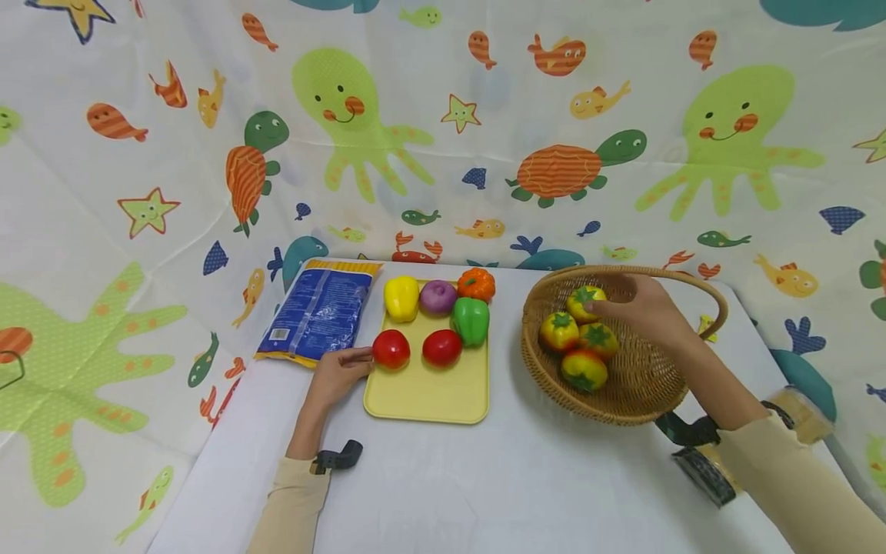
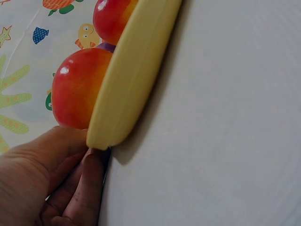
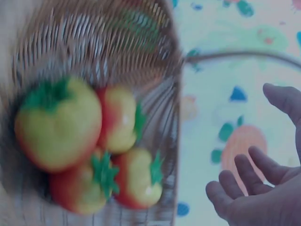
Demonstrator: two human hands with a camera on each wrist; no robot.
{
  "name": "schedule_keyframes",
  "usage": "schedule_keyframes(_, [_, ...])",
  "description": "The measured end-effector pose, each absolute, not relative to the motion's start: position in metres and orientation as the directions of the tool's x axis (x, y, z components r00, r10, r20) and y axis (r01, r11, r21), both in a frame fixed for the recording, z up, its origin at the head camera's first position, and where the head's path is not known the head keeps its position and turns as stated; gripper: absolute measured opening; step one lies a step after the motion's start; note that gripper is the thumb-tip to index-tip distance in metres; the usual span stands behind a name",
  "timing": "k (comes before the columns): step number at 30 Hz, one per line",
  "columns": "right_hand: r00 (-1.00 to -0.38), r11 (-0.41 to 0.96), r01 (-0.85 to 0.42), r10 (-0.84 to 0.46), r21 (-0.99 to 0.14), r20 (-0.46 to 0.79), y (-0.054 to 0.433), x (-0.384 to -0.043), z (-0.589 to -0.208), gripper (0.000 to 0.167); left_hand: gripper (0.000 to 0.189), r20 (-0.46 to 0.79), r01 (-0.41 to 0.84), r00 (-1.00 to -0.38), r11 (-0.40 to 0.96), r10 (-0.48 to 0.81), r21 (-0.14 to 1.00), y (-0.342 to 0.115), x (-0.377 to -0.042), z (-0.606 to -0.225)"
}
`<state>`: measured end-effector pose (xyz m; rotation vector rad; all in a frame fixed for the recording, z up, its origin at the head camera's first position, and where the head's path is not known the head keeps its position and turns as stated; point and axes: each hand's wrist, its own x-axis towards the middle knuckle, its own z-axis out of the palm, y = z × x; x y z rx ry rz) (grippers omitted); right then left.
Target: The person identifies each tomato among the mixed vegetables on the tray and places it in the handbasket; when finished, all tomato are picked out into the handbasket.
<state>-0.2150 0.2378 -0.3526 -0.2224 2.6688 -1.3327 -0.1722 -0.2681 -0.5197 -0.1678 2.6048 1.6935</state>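
Observation:
My left hand (image 1: 339, 375) is at the left edge of a pale yellow tray (image 1: 429, 396). The left wrist view shows thumb and fingers pinching the tray's rim (image 2: 131, 84), close to a round red toy fruit (image 2: 77, 89). A second red fruit (image 1: 442, 348) lies to its right on the tray. Over a wicker basket (image 1: 644, 388) is my right hand (image 1: 647, 308). Its fingers are spread and hold nothing in the blurred right wrist view. Several red-yellow toy tomatoes (image 1: 559, 332) with green leafy tops lie in the basket's left side.
The tray's far part holds a yellow pepper (image 1: 401, 298), a purple onion (image 1: 438, 298), an orange pumpkin (image 1: 476, 285) and a green pepper (image 1: 471, 321). A blue-and-yellow packet (image 1: 318, 312) lies left of it. The basket's handle (image 1: 647, 271) arches near my right hand.

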Motion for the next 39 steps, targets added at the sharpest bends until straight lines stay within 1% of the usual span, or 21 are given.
schedule_keyframes(2, [-0.976,0.579,-0.099,-0.216,-0.809,-0.034,0.232,-0.201,-0.35,0.081,0.037,-0.084,-0.106,-0.994,0.403,-0.072,0.909,-0.269,-0.173,-0.519])
schedule_keyframes(5, [-0.968,0.533,-0.156,-0.249,-0.831,0.022,0.223,-0.182,-0.349,0.072,0.038,-0.087,-0.108,-0.994,0.405,-0.07,0.908,-0.269,-0.173,-0.518])
schedule_keyframes(9, [-0.958,0.446,-0.197,-0.277,-0.873,0.074,0.207,-0.163,-0.347,0.066,0.037,-0.086,-0.108,-0.994,0.408,-0.073,0.907,-0.27,-0.173,-0.515])
schedule_keyframes(12, [-0.95,0.394,-0.235,-0.286,-0.888,0.125,0.192,-0.152,-0.347,0.066,0.036,-0.079,-0.102,-0.994,0.409,-0.073,0.907,-0.27,-0.173,-0.513])
schedule_keyframes(17, [-0.939,0.352,-0.288,-0.286,-0.89,0.191,0.163,-0.142,-0.352,0.068,0.035,-0.088,-0.11,-0.993,0.406,-0.074,0.907,-0.271,-0.172,-0.513])
schedule_keyframes(22, [-0.922,0.276,-0.323,-0.308,-0.905,0.235,0.132,-0.137,-0.365,0.069,0.036,-0.09,-0.112,-0.993,0.409,-0.073,0.906,-0.272,-0.171,-0.515])
schedule_keyframes(28, [-0.922,0.226,-0.306,-0.311,-0.925,0.229,0.089,-0.137,-0.387,0.074,0.035,-0.088,-0.108,-0.994,0.377,-0.072,0.92,-0.271,-0.17,-0.518])
schedule_keyframes(36, [-0.946,0.274,-0.273,-0.252,-0.922,0.205,0.053,-0.16,-0.432,0.084,0.035,-0.07,-0.089,-0.995,0.369,-0.065,0.925,-0.269,-0.172,-0.518])
schedule_keyframes(39, [-0.958,0.305,-0.24,-0.227,-0.922,0.174,0.045,-0.167,-0.448,0.087,0.035,-0.078,-0.088,-0.996,0.367,-0.042,0.926,-0.266,-0.17,-0.508])
